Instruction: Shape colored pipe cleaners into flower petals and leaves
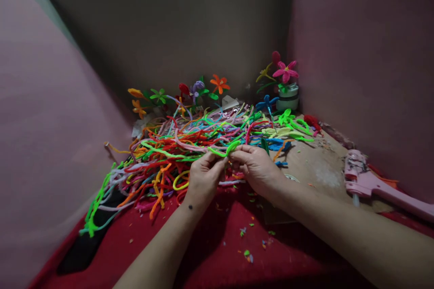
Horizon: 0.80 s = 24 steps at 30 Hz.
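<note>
A bright green pipe cleaner (pixel 232 147), bent into a small V, is pinched between both hands at the near side of the pile. My left hand (pixel 205 176) is closed on its left part, thumb and fingertips together. On the other side, my right hand (pixel 254 167) is closed too, its fingertips pinching the same green piece near the bend. Just beyond my hands lies a tangled heap of colourful pipe cleaners (pixel 190 137). How the green piece runs inside my fingers is hidden.
Pipe-cleaner flowers, among them an orange one (pixel 219 83) and a pink one (pixel 285 72), stand at the back. A pink glue gun (pixel 364 180) lies right on cardboard (pixel 322 176). Fuzzy scraps (pixel 247 253) dot the red cloth (pixel 203 253). A black flat object (pixel 81 250) lies left.
</note>
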Available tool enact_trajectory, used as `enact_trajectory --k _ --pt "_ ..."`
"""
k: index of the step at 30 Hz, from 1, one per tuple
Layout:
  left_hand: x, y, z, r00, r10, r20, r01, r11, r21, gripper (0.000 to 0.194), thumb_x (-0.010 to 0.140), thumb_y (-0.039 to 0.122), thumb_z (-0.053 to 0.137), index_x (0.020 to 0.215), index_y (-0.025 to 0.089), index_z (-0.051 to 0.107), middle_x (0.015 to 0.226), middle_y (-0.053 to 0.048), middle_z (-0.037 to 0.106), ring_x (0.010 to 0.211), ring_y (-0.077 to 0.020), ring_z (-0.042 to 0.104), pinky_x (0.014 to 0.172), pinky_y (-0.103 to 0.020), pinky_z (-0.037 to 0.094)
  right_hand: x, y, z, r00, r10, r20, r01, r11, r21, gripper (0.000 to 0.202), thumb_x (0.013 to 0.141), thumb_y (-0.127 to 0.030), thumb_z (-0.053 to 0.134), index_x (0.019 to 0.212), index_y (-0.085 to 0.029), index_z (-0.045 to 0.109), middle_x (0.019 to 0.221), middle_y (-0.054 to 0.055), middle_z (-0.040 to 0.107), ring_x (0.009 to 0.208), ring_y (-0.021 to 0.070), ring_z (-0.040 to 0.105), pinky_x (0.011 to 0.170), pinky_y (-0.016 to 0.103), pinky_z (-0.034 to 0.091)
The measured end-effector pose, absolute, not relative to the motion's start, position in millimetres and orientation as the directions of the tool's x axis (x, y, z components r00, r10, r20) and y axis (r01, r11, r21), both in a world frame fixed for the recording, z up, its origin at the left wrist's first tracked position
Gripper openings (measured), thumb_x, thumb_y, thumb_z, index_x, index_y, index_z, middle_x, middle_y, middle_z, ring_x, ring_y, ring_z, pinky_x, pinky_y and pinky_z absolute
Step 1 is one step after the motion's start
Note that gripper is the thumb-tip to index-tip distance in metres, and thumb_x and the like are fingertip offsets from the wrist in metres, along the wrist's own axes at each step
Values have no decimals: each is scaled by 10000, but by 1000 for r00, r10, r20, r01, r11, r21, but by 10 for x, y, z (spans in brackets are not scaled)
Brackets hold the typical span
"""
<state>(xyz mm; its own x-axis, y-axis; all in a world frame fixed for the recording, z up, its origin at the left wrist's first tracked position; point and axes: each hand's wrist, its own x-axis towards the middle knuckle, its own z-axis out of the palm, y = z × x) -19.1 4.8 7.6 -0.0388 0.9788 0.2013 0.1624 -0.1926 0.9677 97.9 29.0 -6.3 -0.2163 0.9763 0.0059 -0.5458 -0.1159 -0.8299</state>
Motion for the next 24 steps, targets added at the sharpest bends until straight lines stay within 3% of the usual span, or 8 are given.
enact_trajectory --k 6,11,15,20,24 --pt "-301 57 -23 37 894 446 459 -412 787 120 744 285 583 693 178 603 600 31 504 559 -93 433 547 -194 365 966 269 -85 -223 975 0 -531 -121 -839 54 548 -123 580 508 -144 552 483 -30 495 452 79 428 470 237 342" --pt "-345 67 -87 109 877 468 539 -448 713 133 799 258 506 694 180 530 580 40 471 519 -83 415 522 -187 345 943 287 -140 -244 969 -38 -531 -166 -831 78 527 -87 539 471 -141 547 452 -23 494 418 84 422 448 243 359" --pt "-309 74 -130 176 796 579 672 -528 520 94 808 169 462 737 177 523 616 23 486 553 -98 434 562 -205 358 927 290 -146 -246 962 -116 -526 -233 -818 109 515 -60 499 448 -144 514 426 -19 475 400 94 420 451 258 370" --pt "-338 133 -212 323 651 687 726 -637 261 106 830 133 421 799 177 512 691 -5 535 624 -111 504 590 -203 376 935 283 -138 -371 882 -289 -580 -463 -670 117 543 -72 455 473 -150 507 449 -5 479 444 95 414 503 261 382" --pt "-395 149 -217 434 580 689 703 -696 144 137 828 119 413 834 175 538 714 -14 550 662 -114 523 605 -198 387 926 278 -139 -513 829 -223 -618 -537 -575 91 557 -113 465 494 -148 520 501 -1 504 500 96 441 539 247 386"
